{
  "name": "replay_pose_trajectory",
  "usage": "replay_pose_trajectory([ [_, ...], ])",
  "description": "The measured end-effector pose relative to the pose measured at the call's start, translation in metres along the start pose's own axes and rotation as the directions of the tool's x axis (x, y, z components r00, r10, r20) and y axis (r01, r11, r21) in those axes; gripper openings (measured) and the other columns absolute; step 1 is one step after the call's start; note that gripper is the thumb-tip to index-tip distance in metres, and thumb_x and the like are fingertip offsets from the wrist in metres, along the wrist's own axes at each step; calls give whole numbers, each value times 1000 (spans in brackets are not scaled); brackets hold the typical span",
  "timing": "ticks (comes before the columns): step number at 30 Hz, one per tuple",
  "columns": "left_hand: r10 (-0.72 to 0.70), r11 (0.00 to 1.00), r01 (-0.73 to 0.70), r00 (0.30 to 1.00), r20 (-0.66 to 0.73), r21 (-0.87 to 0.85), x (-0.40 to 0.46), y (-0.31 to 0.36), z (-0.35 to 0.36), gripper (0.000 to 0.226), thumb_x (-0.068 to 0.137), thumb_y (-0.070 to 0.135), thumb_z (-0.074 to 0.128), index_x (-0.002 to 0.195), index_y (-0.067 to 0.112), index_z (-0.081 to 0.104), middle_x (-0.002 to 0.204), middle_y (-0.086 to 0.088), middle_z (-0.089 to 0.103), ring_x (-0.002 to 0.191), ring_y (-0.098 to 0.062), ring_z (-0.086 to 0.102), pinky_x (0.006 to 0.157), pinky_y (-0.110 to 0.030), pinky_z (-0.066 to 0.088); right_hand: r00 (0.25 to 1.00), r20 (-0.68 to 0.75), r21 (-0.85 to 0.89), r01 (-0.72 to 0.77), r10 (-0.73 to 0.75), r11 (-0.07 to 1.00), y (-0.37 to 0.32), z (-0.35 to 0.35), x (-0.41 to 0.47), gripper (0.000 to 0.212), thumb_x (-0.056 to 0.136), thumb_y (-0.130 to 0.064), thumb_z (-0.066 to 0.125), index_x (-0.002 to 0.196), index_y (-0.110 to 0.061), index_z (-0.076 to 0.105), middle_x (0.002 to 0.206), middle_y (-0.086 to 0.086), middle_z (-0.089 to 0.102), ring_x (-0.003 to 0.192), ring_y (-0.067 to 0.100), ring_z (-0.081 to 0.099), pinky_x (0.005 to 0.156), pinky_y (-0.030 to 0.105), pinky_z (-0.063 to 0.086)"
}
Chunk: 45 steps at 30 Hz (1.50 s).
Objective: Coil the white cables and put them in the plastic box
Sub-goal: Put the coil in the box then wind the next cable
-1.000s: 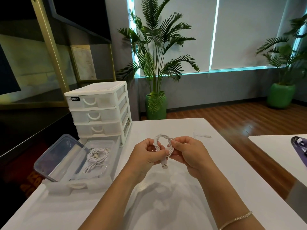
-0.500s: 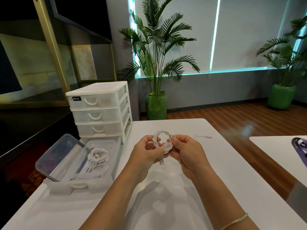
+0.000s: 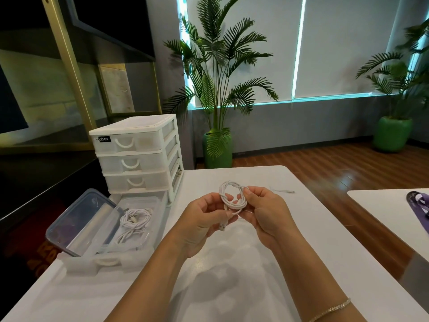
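Observation:
A white cable [image 3: 232, 198] wound into a small coil hangs in the air above the white table [image 3: 232, 263], between both hands. My left hand [image 3: 204, 219] pinches the coil's lower left side, where the plug end sticks out downward. My right hand [image 3: 264, 210] pinches the coil's right side with thumb and fingers. To the left stands the clear plastic box [image 3: 148, 247], open, with two coiled white cables [image 3: 135, 220] lying inside. Its transparent lid [image 3: 81, 221] leans up against the box's left side.
A white drawer unit [image 3: 137, 156] with three drawers stands behind the box at the table's far left. A small thin white piece [image 3: 282, 190] lies on the table beyond my right hand. A second table [image 3: 394, 217] with a purple object [image 3: 420, 201] is at the right.
The coil has been turned and tightened between my hands; the plug end now sits lower by my left fingers. Both hands stay in about the same place.

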<state>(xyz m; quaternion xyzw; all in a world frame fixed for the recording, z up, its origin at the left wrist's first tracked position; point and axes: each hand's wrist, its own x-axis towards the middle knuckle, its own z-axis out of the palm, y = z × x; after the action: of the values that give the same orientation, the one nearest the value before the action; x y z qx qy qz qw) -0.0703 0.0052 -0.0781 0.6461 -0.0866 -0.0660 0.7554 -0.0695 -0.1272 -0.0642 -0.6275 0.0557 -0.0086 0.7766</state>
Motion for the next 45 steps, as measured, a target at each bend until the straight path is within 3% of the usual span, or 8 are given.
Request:
replay_pose_trajectory([
  [11,34,993,-44,996,-87,-108,2,0,6,16,86,0,58,93,13,64,90,-1,73,80,-20,71,73,-27,58,1000,4,16,11,-12,1000,2,0,1,10,92,-15,53,91,-12,62,100,9,68,92,25,67,71,29,57],
  [19,15,1000,-11,986,-168,25,7,-5,10,13,89,2,55,88,14,60,96,-4,68,91,-24,67,76,-28,56,998,-49,-10,43,-43,999,8,7,3,11,92,-15,53,97,-10,62,101,12,68,92,28,67,79,34,56],
  [23,75,993,-58,982,-174,99,6,-8,9,9,85,10,64,89,18,60,94,-5,69,89,-23,66,70,-22,56,998,-2,-39,63,-63,997,5,2,2,11,93,-13,52,92,-10,62,97,13,68,93,29,67,82,36,56],
  [28,82,987,-51,975,-208,154,6,-11,11,10,84,12,66,87,21,62,91,-6,70,80,-23,66,74,-30,55,989,26,-179,149,-147,973,1,0,3,12,93,-14,51,84,-17,58,99,11,67,96,27,65,87,36,54],
  [32,38,996,-19,974,-225,87,6,-11,14,7,84,9,65,87,15,63,90,-9,70,82,-27,67,80,-36,56,982,37,-282,186,-183,941,3,2,5,7,96,-20,46,102,-20,50,112,4,59,102,20,58,79,24,50],
  [35,14,999,-7,971,-237,32,5,-9,15,6,86,8,61,83,12,62,82,-8,68,75,-24,65,77,-36,56,975,72,-327,224,-212,918,4,6,3,10,98,-22,41,108,-23,45,109,1,55,90,12,55,65,14,43],
  [41,-22,996,0,967,-252,-90,5,-5,13,5,87,7,61,88,11,64,90,-10,69,81,-25,66,71,-32,57,943,144,-442,333,-301,833,10,7,1,16,92,-35,51,106,-26,47,97,-6,59,87,13,61,74,26,53],
  [45,-38,972,-23,967,-253,-234,4,1,4,10,86,0,60,88,9,63,85,-10,71,76,-24,69,65,-32,58,931,208,-406,360,-299,840,13,6,1,12,86,-27,63,97,-24,57,87,-9,65,81,11,64,73,21,53],
])
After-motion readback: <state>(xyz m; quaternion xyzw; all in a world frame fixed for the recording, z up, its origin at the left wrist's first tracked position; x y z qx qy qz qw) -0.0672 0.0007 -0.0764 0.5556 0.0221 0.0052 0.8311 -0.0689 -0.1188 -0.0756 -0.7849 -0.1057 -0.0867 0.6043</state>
